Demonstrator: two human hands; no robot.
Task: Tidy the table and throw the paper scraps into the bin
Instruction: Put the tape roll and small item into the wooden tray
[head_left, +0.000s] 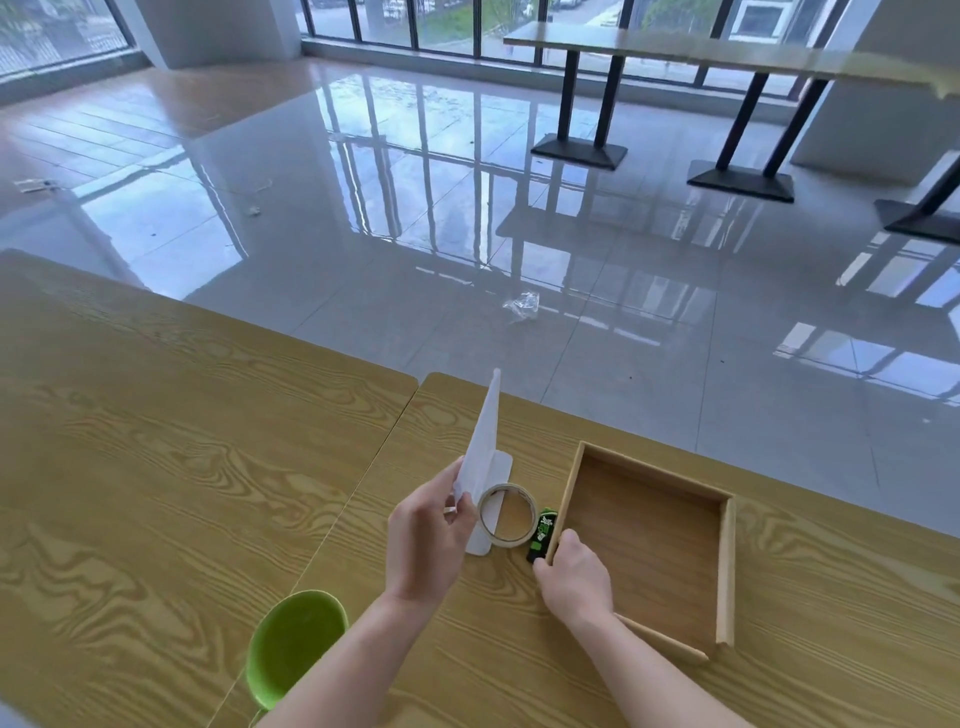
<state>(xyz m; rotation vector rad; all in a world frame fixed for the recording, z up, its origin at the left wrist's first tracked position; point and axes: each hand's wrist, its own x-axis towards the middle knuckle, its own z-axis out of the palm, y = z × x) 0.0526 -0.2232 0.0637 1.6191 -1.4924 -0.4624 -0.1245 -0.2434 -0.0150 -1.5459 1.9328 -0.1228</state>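
Note:
My left hand (426, 540) pinches a long white paper scrap (484, 436) and holds it up on edge above the wooden table (156, 467). Another white paper piece (503, 465) lies flat under a roll of beige tape (507, 514). A small black and green glue stick (541, 535) lies between the tape and an empty wooden tray (722, 566). My right hand (574, 579) grips the tray's near left corner, its fingertips beside the glue stick.
A green chair seat (293, 644) pokes out below the table's near edge. On the glossy tile floor lies a clear plastic wrapper (522, 305) and small litter (254, 209). Another long table (717, 52) on black legs stands at the far right. No bin is visible.

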